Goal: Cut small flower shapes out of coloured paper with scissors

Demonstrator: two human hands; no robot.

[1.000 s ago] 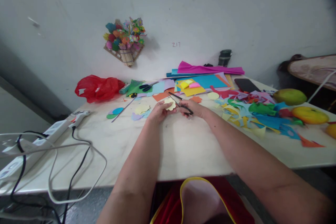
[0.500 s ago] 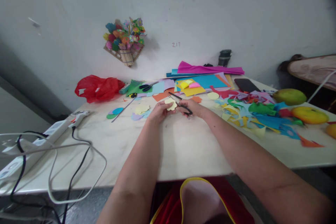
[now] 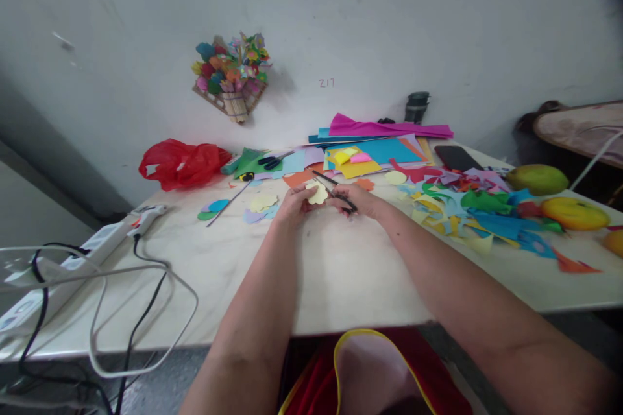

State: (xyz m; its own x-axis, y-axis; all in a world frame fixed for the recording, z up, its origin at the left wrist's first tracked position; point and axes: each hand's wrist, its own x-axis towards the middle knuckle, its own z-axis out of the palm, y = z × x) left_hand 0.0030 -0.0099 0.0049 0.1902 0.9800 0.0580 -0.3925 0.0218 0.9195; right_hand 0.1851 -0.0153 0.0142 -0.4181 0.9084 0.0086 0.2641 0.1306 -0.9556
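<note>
A pale yellow paper flower (image 3: 318,194) with a scalloped edge is pinched in my left hand (image 3: 294,201), a little above the table. My right hand (image 3: 361,200) grips a pair of black-handled scissors (image 3: 348,207), with the blades parted and pointing up and left beside the flower. Left of my left hand, more pale yellow cutouts (image 3: 263,203) lie over lilac and blue ones. Behind my right hand are an orange paper flower (image 3: 365,184) and a pale yellow paper circle (image 3: 395,177).
Coloured paper scraps (image 3: 487,207) spread across the right, beside mangoes (image 3: 574,213) and a phone (image 3: 456,157). Paper sheets (image 3: 389,150) and a second pair of scissors (image 3: 275,160) lie at the back. A red plastic bag (image 3: 182,164) and a power strip (image 3: 73,275) with cables occupy the left.
The flower in my left hand has turned slightly. My right hand and the scissors are almost where they were.
</note>
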